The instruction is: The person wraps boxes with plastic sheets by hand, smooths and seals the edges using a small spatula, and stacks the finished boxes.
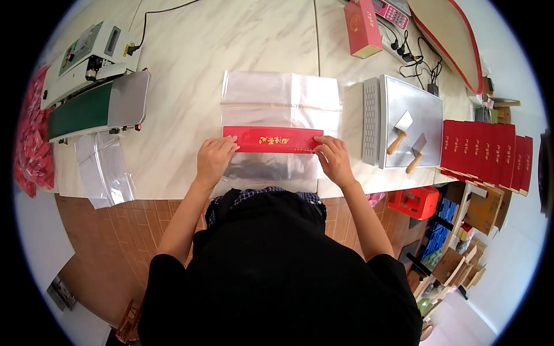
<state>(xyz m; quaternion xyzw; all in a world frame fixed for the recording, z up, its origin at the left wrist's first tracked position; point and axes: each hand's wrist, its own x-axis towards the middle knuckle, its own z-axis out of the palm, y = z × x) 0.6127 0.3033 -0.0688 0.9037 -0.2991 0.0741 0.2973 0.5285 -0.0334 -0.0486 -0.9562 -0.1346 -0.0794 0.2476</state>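
Note:
A long red box [274, 140] with gold lettering lies crosswise in front of me, over a clear plastic sheet [277, 89] spread on the marble-patterned table. My left hand [216, 157] grips the left end of the box, thumb and fingers closed at its edge. At the opposite end, my right hand [334, 158] pinches the right edge and near corner. Transparent film shows both beyond the box and between it and my body. Whether the box is inside the film or only on top of it, I cannot tell.
To the left stands a machine with a green conveyor belt [81, 112], clear bags [104, 167] beside it. On the right, a grey metal appliance [412, 104] carries two wooden-handled scrapers [398, 138]. Beyond are red boxes [482, 150], cables [424, 63] and an upright red box [363, 29].

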